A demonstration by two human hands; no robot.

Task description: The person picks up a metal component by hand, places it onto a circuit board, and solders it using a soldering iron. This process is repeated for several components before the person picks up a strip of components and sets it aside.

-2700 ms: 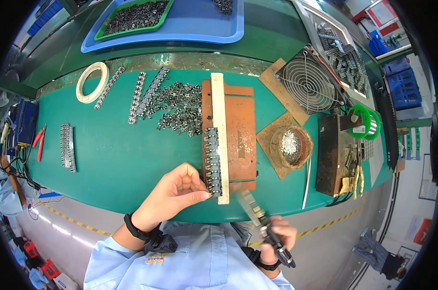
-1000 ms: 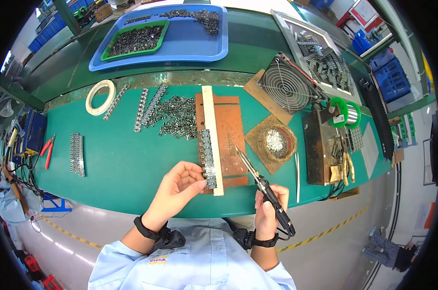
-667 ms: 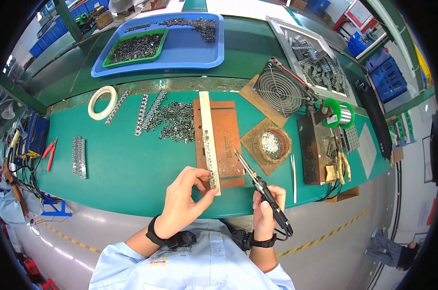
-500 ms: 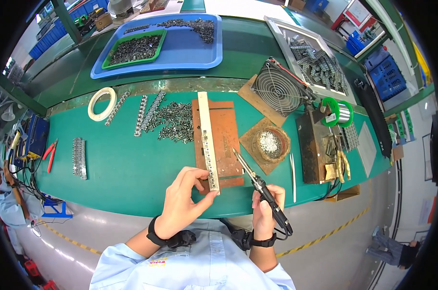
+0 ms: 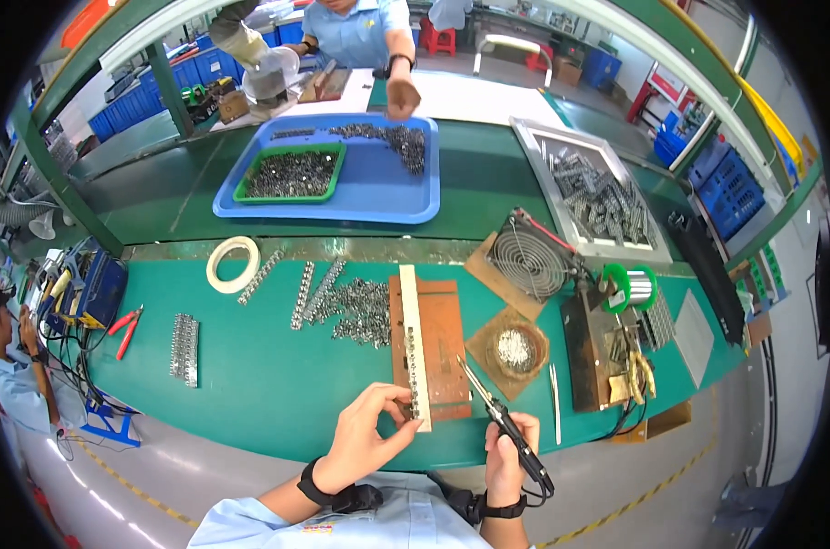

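Observation:
My left hand [image 5: 371, 437] pinches the near end of a long cream-coloured strip [image 5: 409, 297] between thumb and fingers. A row of small metal parts [image 5: 412, 361] runs along the strip's nearer half, and the strip lies over a reddish-brown board [image 5: 444, 343]. In my right hand [image 5: 506, 467] is a black-handled soldering iron [image 5: 508, 425], closed in the fingers. Its tip points away from me, over the board's right edge and apart from the strip. Left of the board lies a heap of small metal parts [image 5: 360, 311].
Right of the board are a round pot [image 5: 516, 352], tweezers [image 5: 555, 403], a fan [image 5: 529, 261], a solder spool [image 5: 630, 288] and a metal box [image 5: 591, 357]. Red pliers [image 5: 127, 331] and a tape ring [image 5: 233, 265] lie left. Across the bench, a co-worker's hand [image 5: 402, 96] hangs by a blue tray [image 5: 378, 206].
The view has tilted upward, so the bench sits lower in it. A co-worker's body and arm now show beyond the blue tray. Both my hands keep their grips.

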